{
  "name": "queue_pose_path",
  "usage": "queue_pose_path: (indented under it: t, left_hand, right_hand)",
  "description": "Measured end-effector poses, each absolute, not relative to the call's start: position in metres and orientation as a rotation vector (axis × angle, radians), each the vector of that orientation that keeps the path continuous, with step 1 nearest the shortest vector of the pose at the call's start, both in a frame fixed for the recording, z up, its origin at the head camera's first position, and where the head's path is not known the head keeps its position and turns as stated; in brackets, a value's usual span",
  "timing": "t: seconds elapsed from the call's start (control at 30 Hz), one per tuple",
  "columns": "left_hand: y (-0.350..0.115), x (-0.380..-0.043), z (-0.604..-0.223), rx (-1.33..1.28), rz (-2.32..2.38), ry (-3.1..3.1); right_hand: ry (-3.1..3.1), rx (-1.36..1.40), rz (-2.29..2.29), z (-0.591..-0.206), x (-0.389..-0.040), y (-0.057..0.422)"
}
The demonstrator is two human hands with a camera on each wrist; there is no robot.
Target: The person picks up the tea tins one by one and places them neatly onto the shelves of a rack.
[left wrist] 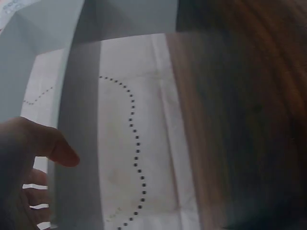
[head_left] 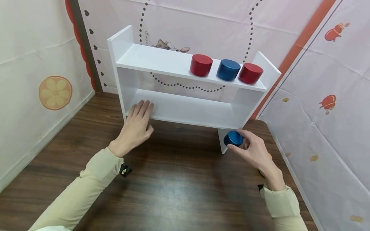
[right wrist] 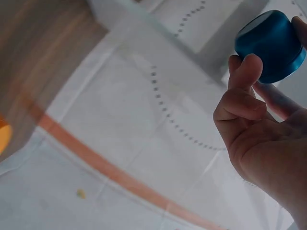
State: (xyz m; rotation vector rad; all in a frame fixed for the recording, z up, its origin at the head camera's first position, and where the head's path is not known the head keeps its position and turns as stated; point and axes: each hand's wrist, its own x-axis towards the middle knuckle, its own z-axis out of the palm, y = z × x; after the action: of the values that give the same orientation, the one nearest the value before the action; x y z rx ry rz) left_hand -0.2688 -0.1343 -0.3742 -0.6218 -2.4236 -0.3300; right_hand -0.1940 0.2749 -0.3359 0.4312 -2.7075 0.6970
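Note:
My right hand (head_left: 254, 149) pinches a short blue round tin (head_left: 233, 138) between thumb and fingers, in front of the right end of the lower board. The right wrist view shows the same blue tin (right wrist: 269, 45) held at the fingertips. Flat on the left part of the lower board (head_left: 190, 110) lie the straight fingers of my left hand (head_left: 136, 125); its thumb hangs at the front edge. Above, on the white shelf's top board (head_left: 156, 57), stand a red tin (head_left: 201, 65), a blue tin (head_left: 228, 70) and another red tin (head_left: 251, 73).
The white shelf unit stands on a dark wooden table (head_left: 162, 179), its right leg panel (head_left: 223, 141) showing beneath. Printed cloth hangs behind and along both sides. An orange object (right wrist: 5, 134) shows at the left edge of the right wrist view, mostly out of frame.

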Motion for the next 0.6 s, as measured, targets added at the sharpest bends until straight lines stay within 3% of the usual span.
queue_pose_path:
  t: [0.6]
  left_hand:
    - [-0.133,-0.273,-0.397,-0.581,-0.215,-2.341]
  right_hand:
    - [-2.695,0.57,0.789,-0.293,-0.247,0.196]
